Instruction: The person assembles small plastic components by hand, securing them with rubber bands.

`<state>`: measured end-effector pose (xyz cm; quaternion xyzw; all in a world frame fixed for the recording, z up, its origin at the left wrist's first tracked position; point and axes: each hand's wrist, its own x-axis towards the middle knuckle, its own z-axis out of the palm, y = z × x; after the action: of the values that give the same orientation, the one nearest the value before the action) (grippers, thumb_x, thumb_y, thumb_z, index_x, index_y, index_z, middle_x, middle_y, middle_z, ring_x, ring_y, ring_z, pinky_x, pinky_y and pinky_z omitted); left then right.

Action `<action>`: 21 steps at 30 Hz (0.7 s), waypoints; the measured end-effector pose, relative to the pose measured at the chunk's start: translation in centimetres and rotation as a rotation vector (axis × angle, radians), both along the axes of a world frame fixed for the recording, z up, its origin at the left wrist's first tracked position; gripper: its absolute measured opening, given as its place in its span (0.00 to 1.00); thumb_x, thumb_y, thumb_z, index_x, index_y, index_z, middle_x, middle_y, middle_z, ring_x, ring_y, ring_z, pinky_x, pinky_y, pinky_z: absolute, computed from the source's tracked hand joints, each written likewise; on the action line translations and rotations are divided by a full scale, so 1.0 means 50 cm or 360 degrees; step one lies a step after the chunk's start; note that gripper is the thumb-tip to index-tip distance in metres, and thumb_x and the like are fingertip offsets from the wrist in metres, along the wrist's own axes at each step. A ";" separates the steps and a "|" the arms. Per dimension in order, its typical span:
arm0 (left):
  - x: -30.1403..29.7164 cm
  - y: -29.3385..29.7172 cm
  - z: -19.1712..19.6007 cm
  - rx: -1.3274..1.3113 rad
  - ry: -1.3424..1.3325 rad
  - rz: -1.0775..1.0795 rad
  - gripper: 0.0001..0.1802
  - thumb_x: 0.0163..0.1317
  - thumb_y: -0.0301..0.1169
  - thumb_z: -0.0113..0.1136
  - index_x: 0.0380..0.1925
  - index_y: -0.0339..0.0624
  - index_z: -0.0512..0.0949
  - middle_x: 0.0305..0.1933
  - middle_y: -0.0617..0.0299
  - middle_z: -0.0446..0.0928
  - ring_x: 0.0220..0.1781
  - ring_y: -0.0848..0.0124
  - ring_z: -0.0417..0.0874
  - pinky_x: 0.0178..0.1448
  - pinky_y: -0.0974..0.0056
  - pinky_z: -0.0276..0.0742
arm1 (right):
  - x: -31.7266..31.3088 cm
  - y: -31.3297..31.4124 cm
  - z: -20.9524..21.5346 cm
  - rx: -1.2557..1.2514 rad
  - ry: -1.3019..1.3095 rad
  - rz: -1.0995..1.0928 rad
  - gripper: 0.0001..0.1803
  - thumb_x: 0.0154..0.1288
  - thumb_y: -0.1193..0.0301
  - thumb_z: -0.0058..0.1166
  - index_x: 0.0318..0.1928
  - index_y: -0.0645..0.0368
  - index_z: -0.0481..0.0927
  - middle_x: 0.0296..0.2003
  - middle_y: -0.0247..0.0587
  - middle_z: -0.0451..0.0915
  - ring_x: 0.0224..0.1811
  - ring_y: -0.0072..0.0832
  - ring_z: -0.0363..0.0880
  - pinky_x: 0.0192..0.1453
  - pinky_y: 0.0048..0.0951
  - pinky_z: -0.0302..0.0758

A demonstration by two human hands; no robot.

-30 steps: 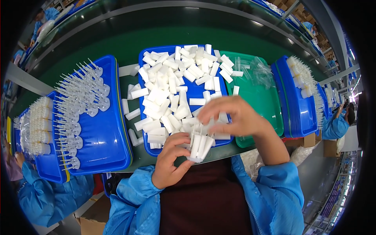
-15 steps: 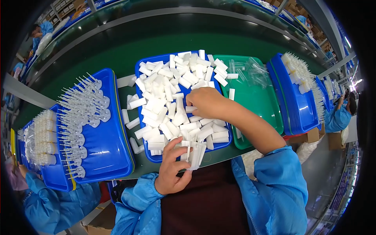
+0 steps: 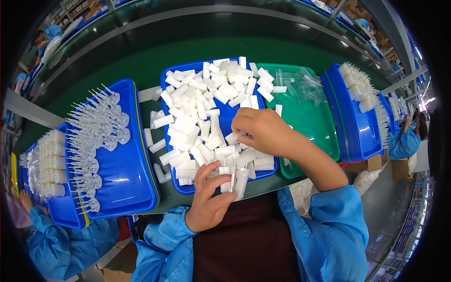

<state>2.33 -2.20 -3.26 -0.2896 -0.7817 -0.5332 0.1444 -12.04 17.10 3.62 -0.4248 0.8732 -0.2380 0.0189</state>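
My left hand [image 3: 209,199] is closed on a small bunch of clear plastic sleeves [image 3: 241,184], held upright at the near edge of a blue tray [image 3: 187,190]. White shows through at least one sleeve; how far each is filled I cannot tell. White oblong blocks [image 3: 188,123] are heaped across that tray. Over the tray's right side, my right hand [image 3: 268,131] pinches one white block [image 3: 234,137] between thumb and fingers.
On the right, a green tray [image 3: 310,136] holds loose clear sleeves [image 3: 305,87]. Stacked blue trays [image 3: 364,134] with bristly white parts stand beyond it. At left, another blue tray [image 3: 124,181] carries clear stemmed pieces [image 3: 101,127]. A co-worker's blue sleeve [image 3: 61,246] is at lower left.
My right hand has shifted slightly right and toward me, with the white block now lifted in its pinch. My left hand has tilted the sleeves slightly and moved them a little right.
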 end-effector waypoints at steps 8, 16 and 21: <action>0.005 0.005 0.009 -0.0208 0.0018 0.0082 0.15 0.45 0.21 0.65 0.32 0.54 0.79 0.55 0.61 0.71 0.66 0.44 0.62 0.67 0.36 0.44 | 0.045 0.008 0.054 0.0076 0.0277 0.0157 0.08 0.47 0.79 0.55 0.32 0.62 0.75 0.34 0.41 0.74 0.32 0.36 0.79 0.36 0.34 0.76; 0.005 0.007 0.012 -0.0215 -0.0015 0.0091 0.14 0.46 0.21 0.65 0.32 0.54 0.79 0.54 0.62 0.71 0.66 0.45 0.62 0.68 0.37 0.42 | 0.057 0.019 0.063 0.0019 0.0357 0.0294 0.08 0.48 0.78 0.55 0.32 0.62 0.76 0.34 0.40 0.74 0.32 0.34 0.76 0.38 0.31 0.75; 0.005 0.008 0.011 -0.0211 -0.0014 0.0090 0.14 0.46 0.21 0.66 0.32 0.55 0.79 0.54 0.62 0.71 0.66 0.45 0.63 0.68 0.37 0.41 | 0.063 0.016 0.062 -0.0036 0.0304 0.0306 0.08 0.47 0.79 0.56 0.32 0.62 0.76 0.34 0.40 0.74 0.32 0.34 0.75 0.37 0.32 0.74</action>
<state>2.59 -1.81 -2.72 -0.2740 -0.8238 -0.4771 0.1365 -8.91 17.92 6.72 -0.5275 0.8236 -0.2033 -0.0464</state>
